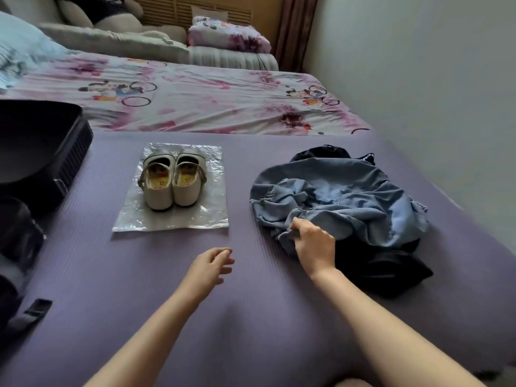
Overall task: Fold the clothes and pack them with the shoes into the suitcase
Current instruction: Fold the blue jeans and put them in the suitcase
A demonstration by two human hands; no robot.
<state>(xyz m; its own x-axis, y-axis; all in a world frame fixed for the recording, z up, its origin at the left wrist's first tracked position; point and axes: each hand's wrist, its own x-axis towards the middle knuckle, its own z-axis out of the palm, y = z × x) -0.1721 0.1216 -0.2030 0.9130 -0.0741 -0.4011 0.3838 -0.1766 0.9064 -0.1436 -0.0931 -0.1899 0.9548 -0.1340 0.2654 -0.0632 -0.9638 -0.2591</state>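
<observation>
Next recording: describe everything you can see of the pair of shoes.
The pair of shoes is off-white, leather-like, with side straps, dark soles and yellow printed insoles. They stand upright, side by side and touching, heels apparently toward the camera, on a clear crinkled plastic sheet on the purple mat, between the black suitcase and the blue garment. Neither the left hand nor the right hand touches them.

Purple ribbed mat (251, 317) flat across foreground. Beyond, at mat's far edge, bed (209, 107) under wrinkled white sheet printed with pink flowers and cartoon figures. At bed head: pale blue pillow (22, 43) left, grey bolster (111, 40) centre, plush toy (117, 12) behind, folded floral quilt (229, 34) right. Slatted wooden panel (178, 9) at back. Brownish curtain (296, 29) in corner. Plain white wall (418, 79) along right. Soft, even light.
</observation>
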